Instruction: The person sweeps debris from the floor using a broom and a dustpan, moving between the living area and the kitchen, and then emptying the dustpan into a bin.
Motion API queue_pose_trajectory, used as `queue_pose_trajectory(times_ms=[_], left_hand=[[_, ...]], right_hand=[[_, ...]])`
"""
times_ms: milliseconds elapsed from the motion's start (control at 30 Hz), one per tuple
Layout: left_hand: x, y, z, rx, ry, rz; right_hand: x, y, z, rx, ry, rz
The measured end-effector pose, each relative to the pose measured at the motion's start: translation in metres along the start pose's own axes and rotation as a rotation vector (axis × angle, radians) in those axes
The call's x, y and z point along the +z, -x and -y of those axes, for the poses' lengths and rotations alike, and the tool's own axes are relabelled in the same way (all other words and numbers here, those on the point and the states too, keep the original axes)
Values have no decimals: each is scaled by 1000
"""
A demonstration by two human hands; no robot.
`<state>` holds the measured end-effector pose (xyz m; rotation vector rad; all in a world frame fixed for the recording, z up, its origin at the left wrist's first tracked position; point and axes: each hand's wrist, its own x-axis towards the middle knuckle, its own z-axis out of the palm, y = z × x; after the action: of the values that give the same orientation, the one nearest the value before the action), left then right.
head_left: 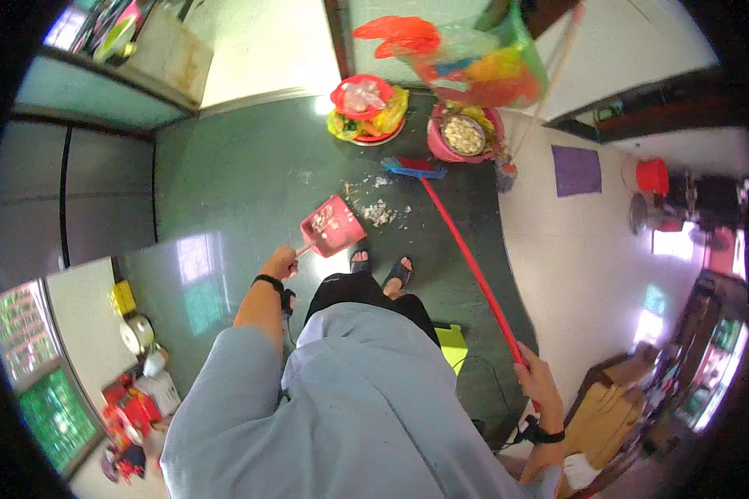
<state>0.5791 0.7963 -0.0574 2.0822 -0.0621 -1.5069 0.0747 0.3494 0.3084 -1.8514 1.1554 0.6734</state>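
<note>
My left hand (280, 263) grips the handle of a pink dustpan (343, 232), which rests low near my feet with some pale scraps in it. My right hand (538, 378) is closed around the red pole of a broom (468, 252). The broom's blue and red bristle head (414, 168) lies on the dark green floor, beyond the dustpan and to its right. Between broom head and dustpan is a loose heap of whitish debris (379, 213), with smaller bits scattered around it.
At the far side stand a red basin (356, 115) with bags and a pink bucket (435, 140) holding a bowl of pale pieces (463, 135). Plastic bags (474, 68) hang above. A yellow-green stool (450, 346) and a cable are beside me. A purple mat (576, 170) lies right.
</note>
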Motion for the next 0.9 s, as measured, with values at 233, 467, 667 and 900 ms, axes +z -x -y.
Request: queue_pose_trajectory(times_ms=[233,467,667,900], left_hand=[[-74,-24,20,619,-646,99],[-147,-60,8,-499,637,179],[-205,-92,28,-391,432,197],[-218,-87,26,-320,328,-18]], right_hand=[[41,19,40,125,-594,95],[89,58,98,-131,-1682,76],[105,41,219,-239,-1776,3],[127,-10,312,-181,-1731,22]])
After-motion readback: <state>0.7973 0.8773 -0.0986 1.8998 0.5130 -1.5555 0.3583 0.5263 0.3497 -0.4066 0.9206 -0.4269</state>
